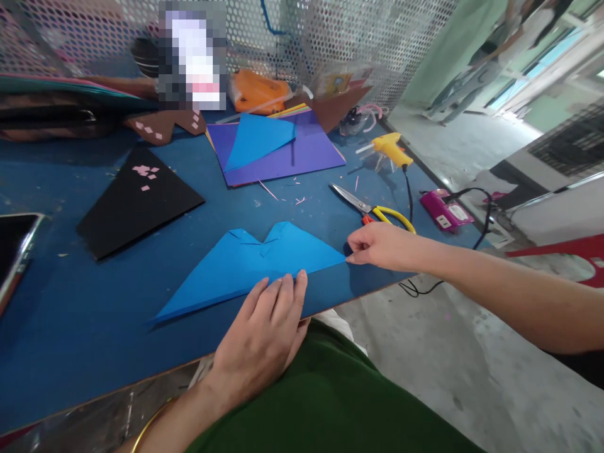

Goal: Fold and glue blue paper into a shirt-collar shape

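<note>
A folded blue paper (pixel 245 264) with two peaks along its far edge lies near the front edge of the blue table. My left hand (pixel 268 321) rests on the paper's near edge, fingers stretched out side by side. At the paper's right corner, my right hand (pixel 370 244) pinches the tip between thumb and bent fingers. Just beyond my right hand are scissors (pixel 361 204) with yellow handles, their blades pointing away to the left.
Black folded paper (pixel 141 207) with pink bits lies left, near a phone (pixel 16 251). Behind are purple sheets (pixel 311 145) under a blue piece (pixel 259 138). A yellow glue gun (pixel 392 150) and pink power block (pixel 446 211) sit right. A perforated screen (pixel 349 38) stands behind.
</note>
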A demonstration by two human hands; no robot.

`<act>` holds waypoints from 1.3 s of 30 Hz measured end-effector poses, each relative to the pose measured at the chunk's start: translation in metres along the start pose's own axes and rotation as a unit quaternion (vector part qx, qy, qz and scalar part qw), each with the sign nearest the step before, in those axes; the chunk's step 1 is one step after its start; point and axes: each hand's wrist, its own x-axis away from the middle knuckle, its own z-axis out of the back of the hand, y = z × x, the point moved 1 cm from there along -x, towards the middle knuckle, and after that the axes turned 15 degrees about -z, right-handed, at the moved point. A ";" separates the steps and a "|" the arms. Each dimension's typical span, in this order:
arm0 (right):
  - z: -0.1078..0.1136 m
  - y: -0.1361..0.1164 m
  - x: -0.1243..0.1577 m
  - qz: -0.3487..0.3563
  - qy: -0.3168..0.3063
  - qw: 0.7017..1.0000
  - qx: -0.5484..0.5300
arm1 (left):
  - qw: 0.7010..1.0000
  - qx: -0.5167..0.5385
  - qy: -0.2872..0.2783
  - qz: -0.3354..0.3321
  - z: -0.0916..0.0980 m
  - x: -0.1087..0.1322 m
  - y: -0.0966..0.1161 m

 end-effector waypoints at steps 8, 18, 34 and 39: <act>0.000 0.002 0.000 0.000 0.002 1.000 0.004 | 1.000 0.000 -0.005 0.004 0.001 0.000 0.001; 0.010 0.006 0.024 0.011 0.108 0.993 0.043 | 1.000 -0.005 -0.005 -0.003 0.002 -0.001 0.000; -0.109 0.005 0.053 0.314 0.387 0.867 -0.009 | 1.000 -0.022 -0.006 0.002 0.001 -0.001 0.002; -0.101 0.023 0.052 0.267 0.424 0.865 -0.018 | 1.000 -0.003 -0.011 0.010 0.002 -0.002 0.003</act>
